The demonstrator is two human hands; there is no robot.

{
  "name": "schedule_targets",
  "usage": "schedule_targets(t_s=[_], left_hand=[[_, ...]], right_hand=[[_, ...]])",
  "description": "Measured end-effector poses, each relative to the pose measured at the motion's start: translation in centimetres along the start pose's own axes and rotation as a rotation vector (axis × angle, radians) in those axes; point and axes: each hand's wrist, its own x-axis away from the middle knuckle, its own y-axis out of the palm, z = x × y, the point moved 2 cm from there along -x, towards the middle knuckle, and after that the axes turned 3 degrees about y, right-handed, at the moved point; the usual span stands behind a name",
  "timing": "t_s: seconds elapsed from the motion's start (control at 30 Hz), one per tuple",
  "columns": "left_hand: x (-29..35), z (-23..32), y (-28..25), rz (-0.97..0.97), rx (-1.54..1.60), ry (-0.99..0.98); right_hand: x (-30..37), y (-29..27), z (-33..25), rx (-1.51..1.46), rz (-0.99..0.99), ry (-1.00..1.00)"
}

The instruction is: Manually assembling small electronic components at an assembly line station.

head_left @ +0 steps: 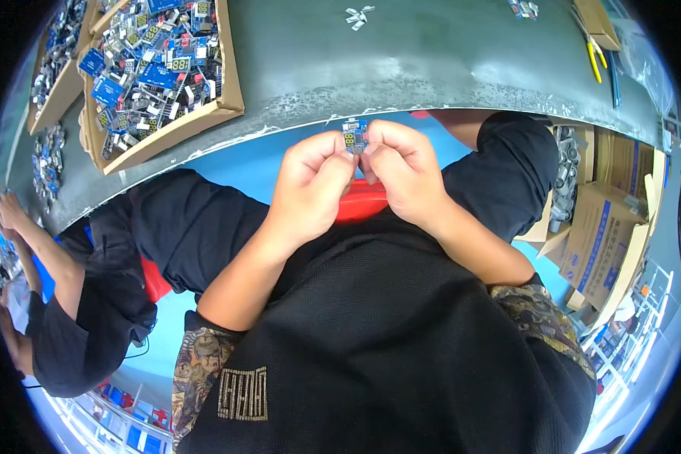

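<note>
Between my two hands, just in front of the bench edge, is a small blue circuit board (355, 136) with a digit display on its face. My left hand (310, 181) pinches its left side between thumb and forefinger. On the other side my right hand (405, 170) grips the board in the same way, with its remaining fingers curled under. The thumbs almost meet below the board, and the fingertips behind it are hidden.
A cardboard box (231, 91) full of similar boards stands on the dark bench (431, 68) at the left. White scraps (359, 17) and yellow-handled pliers (595, 60) lie farther back. Cartons (598, 234) stand at my right. A co-worker (76, 303) sits at my left.
</note>
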Motion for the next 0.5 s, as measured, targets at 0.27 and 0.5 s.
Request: schedule_targets(t_s=[0.27, 0.5], left_hand=[[0.2, 1.5, 0.7, 0.052, 0.045, -0.022], [0.2, 1.2, 0.5, 0.073, -0.015, -0.029]], right_hand=[[-0.2, 0.7, 0.0, -0.138, 0.017, 0.074], [0.2, 0.6, 0.6, -0.141, 0.033, 0.064]])
